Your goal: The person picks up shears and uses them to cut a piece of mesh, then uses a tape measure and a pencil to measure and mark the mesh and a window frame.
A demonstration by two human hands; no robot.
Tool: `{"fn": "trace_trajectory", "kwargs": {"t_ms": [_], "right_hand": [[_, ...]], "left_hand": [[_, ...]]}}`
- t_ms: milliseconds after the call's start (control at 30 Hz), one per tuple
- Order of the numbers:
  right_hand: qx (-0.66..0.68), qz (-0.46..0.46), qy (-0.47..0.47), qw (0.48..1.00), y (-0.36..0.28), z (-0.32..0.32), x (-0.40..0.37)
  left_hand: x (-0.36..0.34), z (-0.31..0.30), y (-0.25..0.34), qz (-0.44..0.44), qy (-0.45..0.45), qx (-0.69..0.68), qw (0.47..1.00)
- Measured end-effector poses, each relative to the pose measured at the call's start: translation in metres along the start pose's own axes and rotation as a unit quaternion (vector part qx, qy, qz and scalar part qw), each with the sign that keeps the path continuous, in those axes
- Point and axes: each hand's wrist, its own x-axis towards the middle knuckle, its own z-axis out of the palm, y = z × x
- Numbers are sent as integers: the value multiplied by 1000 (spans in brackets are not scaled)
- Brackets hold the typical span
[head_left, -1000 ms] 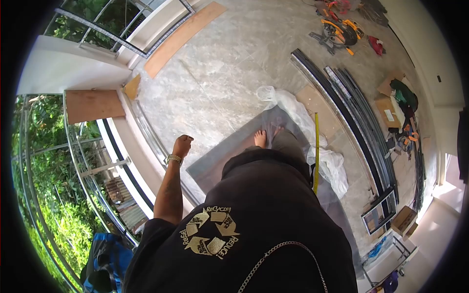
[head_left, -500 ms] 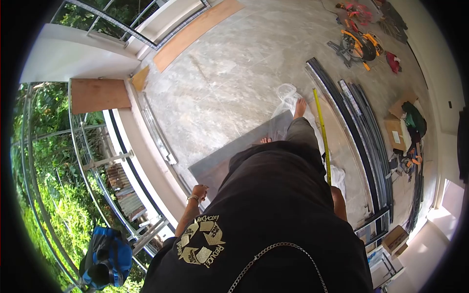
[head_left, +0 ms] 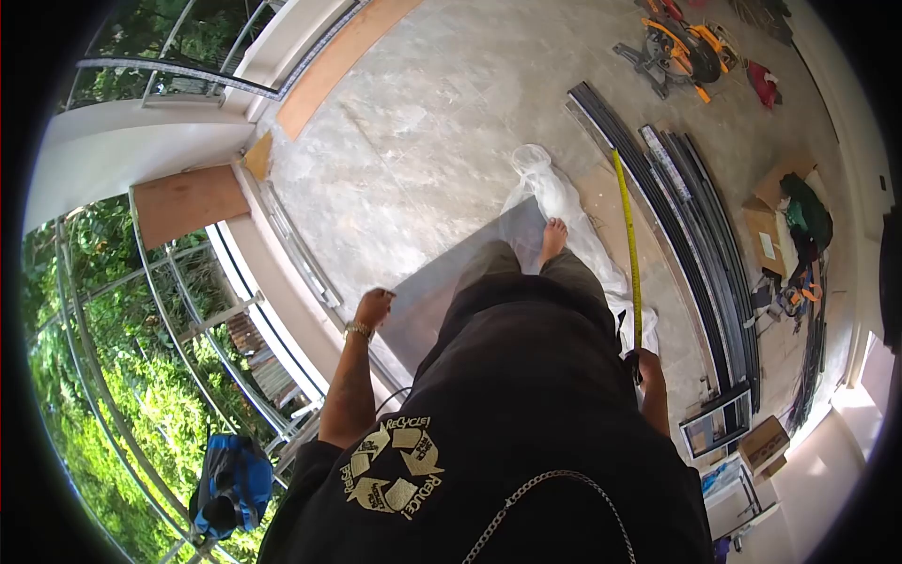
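My right hand (head_left: 648, 367) is wrapped round a tape measure, low at my right side, its case mostly hidden by the fingers. The yellow tape blade (head_left: 630, 230) stretches forward from it over the floor. Held out at my left, my left hand (head_left: 374, 307) has its fingers curled together; whether anything small is inside cannot be made out. A wristwatch (head_left: 358, 328) is on that wrist. Below the left hand, a dark grey sheet (head_left: 427, 296) lies on the floor. Crumpled clear plastic (head_left: 573, 202) lies by my right foot.
Long dark metal profiles (head_left: 691, 235) lie in bundles on the right. Beyond them are an open cardboard box (head_left: 766, 235) and a small frame (head_left: 716, 428). An orange and black saw (head_left: 681, 52) stands farther off. A window opening with scaffolding (head_left: 193, 329) borders the left.
I have stepped forward and my feet have shifted on the sheet and plastic. My left arm has reached farther out and up. The tape blade has moved forward with my right hand.
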Motion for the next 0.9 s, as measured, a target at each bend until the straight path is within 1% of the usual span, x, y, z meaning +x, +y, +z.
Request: {"fn": "trace_trajectory", "kwargs": {"t_ms": [33,67,100,133,167,233,267,300,333,367,400,433,500,533,567,600,633,667,700,733,767,833,900], "right_hand": [[9,1,0,1000,1,-6,1],[9,4,-4,1000,4,-14,6],[18,20,0,1000,10,-22,17],[27,33,5,999,15,-30,28],[29,28,4,999,21,-36,42],[44,38,9,998,24,-42,56],[33,27,-3,999,14,-44,47],[33,25,-2,999,18,-47,54],[39,3,-4,999,25,-49,66],[45,-19,-5,999,25,-51,69],[39,-14,-14,999,23,-55,69],[40,-19,-13,999,20,-56,68],[57,-11,-6,998,13,-55,67],[34,22,18,999,-26,-47,21],[30,19,16,999,-24,-49,29],[71,11,7,997,-15,-53,43],[113,5,-4,994,-4,-56,59],[126,5,-36,991,4,-61,70],[125,6,-40,991,9,-60,78],[100,7,-18,995,4,-59,76],[74,11,6,997,-1,-60,67],[71,4,11,997,-2,-53,49],[132,1,-37,990,11,-50,49]], "left_hand": [[7,2,14,53,28,30,998],[-6,3,48,74,52,26,996],[-10,5,66,74,54,29,995],[-13,7,80,103,52,26,993],[-14,11,92,136,51,21,989],[-15,18,105,147,49,21,988],[-15,21,105,145,45,14,988],[-15,25,104,144,39,8,989],[-12,30,99,146,40,7,989],[-8,35,90,117,33,18,992],[-4,40,81,90,26,29,995],[-1,45,72,94,28,26,995],[2,55,51,9,-9,-2,1000],[4,60,39,10,-5,-5,1000],[3,65,27,-20,-14,-15,1000],[2,69,16,-49,-22,-26,998],[-2,71,10,-51,-17,-28,998],[-9,73,3,-56,-17,-19,998],[-13,73,-3,-60,-17,-10,998],[-9,73,-13,-80,-27,-18,996],[-11,69,-13,-80,-26,-16,996],[-15,63,-14,-101,-37,-7,994],[-6,58,-16,-104,-36,-1,994]]}}
